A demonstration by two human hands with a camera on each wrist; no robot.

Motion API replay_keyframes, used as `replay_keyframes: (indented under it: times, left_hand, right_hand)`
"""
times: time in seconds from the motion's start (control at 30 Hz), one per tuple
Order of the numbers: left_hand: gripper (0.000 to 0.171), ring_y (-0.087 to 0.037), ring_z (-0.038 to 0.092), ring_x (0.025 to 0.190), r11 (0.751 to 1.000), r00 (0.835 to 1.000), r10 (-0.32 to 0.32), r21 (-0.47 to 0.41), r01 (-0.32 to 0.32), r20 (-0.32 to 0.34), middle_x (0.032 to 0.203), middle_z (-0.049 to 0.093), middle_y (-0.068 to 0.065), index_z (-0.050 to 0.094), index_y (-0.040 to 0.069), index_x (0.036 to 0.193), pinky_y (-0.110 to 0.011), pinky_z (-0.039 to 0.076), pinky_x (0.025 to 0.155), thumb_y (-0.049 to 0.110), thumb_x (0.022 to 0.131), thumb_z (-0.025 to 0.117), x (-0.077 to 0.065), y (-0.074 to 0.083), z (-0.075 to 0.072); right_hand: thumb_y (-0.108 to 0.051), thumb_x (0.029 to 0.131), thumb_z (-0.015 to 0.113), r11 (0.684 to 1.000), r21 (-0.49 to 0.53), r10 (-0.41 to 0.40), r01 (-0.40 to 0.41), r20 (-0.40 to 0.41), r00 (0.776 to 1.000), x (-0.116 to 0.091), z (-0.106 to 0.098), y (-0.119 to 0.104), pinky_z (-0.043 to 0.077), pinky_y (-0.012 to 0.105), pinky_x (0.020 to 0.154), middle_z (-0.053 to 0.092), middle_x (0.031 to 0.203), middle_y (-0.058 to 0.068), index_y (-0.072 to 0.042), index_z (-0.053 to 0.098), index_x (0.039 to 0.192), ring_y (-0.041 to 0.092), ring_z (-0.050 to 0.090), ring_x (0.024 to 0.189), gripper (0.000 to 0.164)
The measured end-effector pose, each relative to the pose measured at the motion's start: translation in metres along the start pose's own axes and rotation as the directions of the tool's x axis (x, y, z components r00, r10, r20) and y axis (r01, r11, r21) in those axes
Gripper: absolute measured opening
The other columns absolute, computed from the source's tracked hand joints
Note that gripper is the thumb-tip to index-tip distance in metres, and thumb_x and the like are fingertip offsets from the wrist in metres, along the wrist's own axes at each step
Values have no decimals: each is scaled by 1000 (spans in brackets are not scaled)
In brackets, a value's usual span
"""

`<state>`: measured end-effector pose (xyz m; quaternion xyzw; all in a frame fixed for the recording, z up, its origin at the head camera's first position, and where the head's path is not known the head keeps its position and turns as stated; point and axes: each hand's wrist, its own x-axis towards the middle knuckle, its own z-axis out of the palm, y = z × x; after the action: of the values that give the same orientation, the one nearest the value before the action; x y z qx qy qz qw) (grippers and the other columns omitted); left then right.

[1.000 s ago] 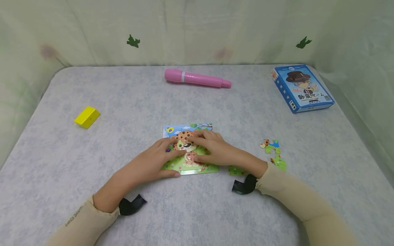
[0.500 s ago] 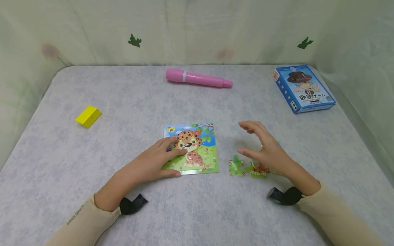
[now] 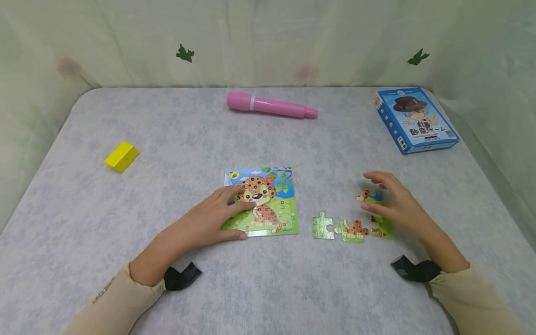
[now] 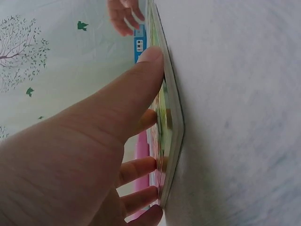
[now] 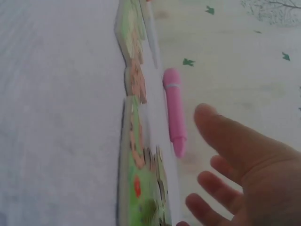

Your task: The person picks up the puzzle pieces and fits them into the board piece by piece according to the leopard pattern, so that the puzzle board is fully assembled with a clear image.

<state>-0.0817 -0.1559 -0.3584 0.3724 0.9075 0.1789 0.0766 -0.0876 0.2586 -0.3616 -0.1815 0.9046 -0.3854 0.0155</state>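
Observation:
A square leopard jigsaw puzzle [image 3: 284, 214] lies on the table before me, its picture showing a spotted cub on grass. My left hand [image 3: 205, 218] rests on its left side, fingers spread over the picture and thumb at the near edge; the left wrist view has the thumb tip on the board's rim [image 4: 176, 122]. My right hand [image 3: 402, 207] hovers with parted fingers and nothing between them, over loose jigsaw pieces at the right. A green jigsaw piece [image 3: 322, 228] and a spotted one [image 3: 354, 231] lie left of it; others are partly hidden beneath that hand.
At the back of the table lies a pink, marker-shaped tube [image 3: 276, 106]. A blue game box [image 3: 416, 121] sits at the back right, and a yellow block [image 3: 121, 157] at the left. Pale curtains [image 3: 268, 42] with green bird shapes hang behind the table.
My right hand has lifted off the puzzle and travelled right to the loose pieces, uncovering the right half of the picture. The left hand has stayed on the puzzle.

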Motion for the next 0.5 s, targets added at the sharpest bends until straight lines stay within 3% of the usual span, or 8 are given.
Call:
replay_keyframes:
  times: [0.27,0.5]
  left_hand:
    - [62,-31,26,127,1000,1000,-7,2,7,8,138,30,-13,49,20,129,-45,30,98,49,77,65,1,0,0]
    - [62,-30,25,127,1000,1000,-21,3,21,14,138,30,-12,49,21,130,-45,30,98,49,77,65,1,1,0]
  right_hand:
    - [-17,78,71,997,-41,73,-68,138,988,-1,-4,14,25,55,94,37,128,18,-1,43,128,36,31,119,59]
    - [-15,79,69,993,-119,38,-23,131,991,0,-1,19,26,59,90,41,122,18,0,54,119,38,33,114,45]
